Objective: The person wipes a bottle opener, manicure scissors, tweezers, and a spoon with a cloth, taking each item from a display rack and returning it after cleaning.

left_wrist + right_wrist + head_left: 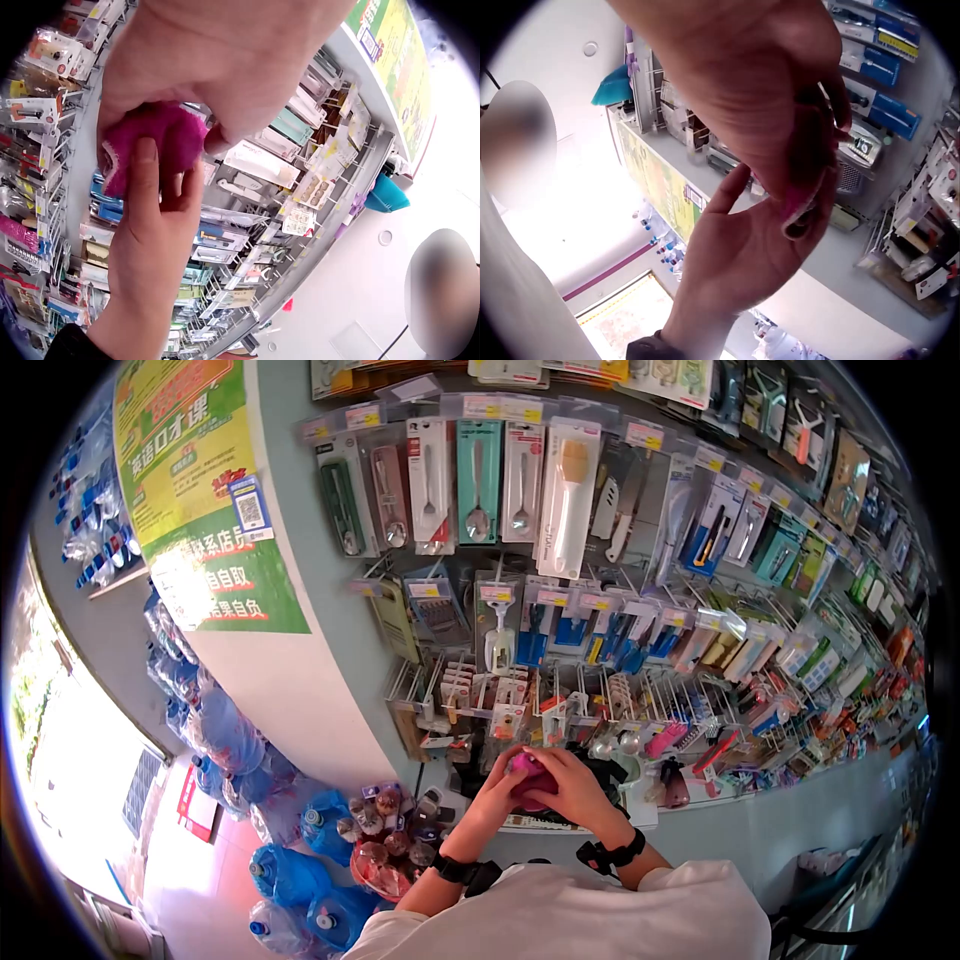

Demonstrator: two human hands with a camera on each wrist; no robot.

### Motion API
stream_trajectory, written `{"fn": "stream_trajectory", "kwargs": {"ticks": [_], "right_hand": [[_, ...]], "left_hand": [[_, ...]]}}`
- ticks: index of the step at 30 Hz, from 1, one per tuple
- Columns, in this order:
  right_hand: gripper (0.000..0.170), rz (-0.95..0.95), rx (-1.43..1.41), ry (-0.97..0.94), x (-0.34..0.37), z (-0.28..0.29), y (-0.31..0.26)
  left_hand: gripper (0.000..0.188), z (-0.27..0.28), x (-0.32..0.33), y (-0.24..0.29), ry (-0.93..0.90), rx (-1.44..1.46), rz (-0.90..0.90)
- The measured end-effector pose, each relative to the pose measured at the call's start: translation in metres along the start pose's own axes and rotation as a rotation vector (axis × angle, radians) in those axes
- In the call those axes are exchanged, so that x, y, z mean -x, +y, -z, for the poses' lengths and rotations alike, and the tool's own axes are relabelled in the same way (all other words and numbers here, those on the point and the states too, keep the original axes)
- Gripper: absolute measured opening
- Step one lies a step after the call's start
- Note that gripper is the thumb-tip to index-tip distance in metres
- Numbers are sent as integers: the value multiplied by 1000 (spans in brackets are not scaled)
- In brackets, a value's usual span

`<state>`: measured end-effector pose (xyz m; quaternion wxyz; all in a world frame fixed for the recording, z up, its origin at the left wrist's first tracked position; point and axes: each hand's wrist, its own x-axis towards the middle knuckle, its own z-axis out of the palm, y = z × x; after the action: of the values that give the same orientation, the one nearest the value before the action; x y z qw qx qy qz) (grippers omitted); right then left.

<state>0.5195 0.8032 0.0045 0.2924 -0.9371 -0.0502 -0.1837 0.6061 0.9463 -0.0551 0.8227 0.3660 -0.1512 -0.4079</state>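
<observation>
A bright pink folded cloth (528,764) with a pale stitched edge is bunched between both hands, in front of the shelf in the head view. My left hand (494,797) grips it from the left, and my right hand (578,792) from the right. Seen from the left wrist, the thumb and fingers of the right hand (154,217) pinch the cloth (178,139) from below, while the left hand (202,71) curls over its top. In the right wrist view the cloth (802,202) is dark and mostly hidden between the palms.
Packaged utensils (478,480) hang on hooks over the wall rack, with lower rows of small packs (620,695) behind the hands. Blue water bottles (335,910) and a red basket (385,875) of round items stand on the floor at left. A white pillar (330,690) borders the rack.
</observation>
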Motion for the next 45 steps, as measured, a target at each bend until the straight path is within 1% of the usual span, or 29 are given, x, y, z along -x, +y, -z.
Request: {"fn": "stream_trajectory", "kwargs": {"ticks": [3,4,5,7,9,11,12,13,14,15,16,17,18,19,22,23,25,27,28,30,31,32,33,35,38,39,41,43,45], "right_hand": [[59,-98,0,88,14,2,4],[53,-85,26,119,19,4,6],[53,-89,19,133,22,5,8],[46,-263,-564,93,31,3,12],[40,-283,-659,137,43,-8,33],[38,-484,-733,-6,53,-10,47],[32,-497,-804,67,57,-14,51],[32,-500,-804,68,59,-12,52],[28,-492,-852,166,59,-9,53],[25,-489,-892,256,62,-2,54],[21,-500,-832,310,63,5,48],[21,-505,-826,303,66,10,49],[21,-497,-814,315,68,13,50],[21,-487,-806,330,71,15,51],[21,-516,-720,293,83,16,56],[22,-559,-704,273,89,16,56],[22,-511,-615,324,97,17,53],[20,-488,-484,372,101,26,44],[20,-501,-492,390,104,26,45],[20,-514,-497,424,117,25,54],[21,-529,-479,424,124,23,61],[21,-548,-458,421,128,22,66],[21,-552,-456,428,131,24,65],[22,-551,-435,469,134,24,60],[24,-563,-438,452,143,12,81],[24,-570,-440,443,143,14,78],[26,-558,-406,393,133,17,73],[27,-550,-396,388,126,13,74],[27,-536,-387,390,122,9,79]], "left_hand": [[42,0,5,2,-48,-241,5],[36,3,4,1,-42,-248,12],[36,9,1,-2,-47,-262,18],[33,18,-2,-8,-48,-478,-5],[30,15,0,-11,-54,-460,-28],[29,4,0,-9,-98,-470,15],[29,7,-5,-9,-101,-469,19],[29,17,-15,-4,-132,-759,-90],[29,28,-27,3,-160,-1045,-205],[39,34,-43,21,-4,-953,-358],[38,29,-54,53,111,-979,-393],[37,35,-78,91,87,-1076,-541],[37,2,-84,135,197,-1059,-634],[37,8,-112,155,163,-952,-813],[38,-20,-176,228,188,-589,-758],[38,-33,-186,239,181,-592,-759],[38,-56,-195,262,263,-196,-518],[38,-33,-214,269,124,-468,-612],[44,-42,-204,268,144,-728,-659],[45,-18,-227,266,64,-682,-686],[47,-26,-224,265,-4,-622,-706],[49,-32,-220,266,27,155,-466],[49,-45,-214,263,22,156,-460],[46,-56,-207,261,203,219,-423],[50,-50,-204,258,194,195,-378],[50,-27,-216,255,204,197,-374],[57,33,-256,256,-216,-608,-586],[63,3,-246,257,-191,-528,-588],[65,-36,-217,263,24,384,-285]]}}
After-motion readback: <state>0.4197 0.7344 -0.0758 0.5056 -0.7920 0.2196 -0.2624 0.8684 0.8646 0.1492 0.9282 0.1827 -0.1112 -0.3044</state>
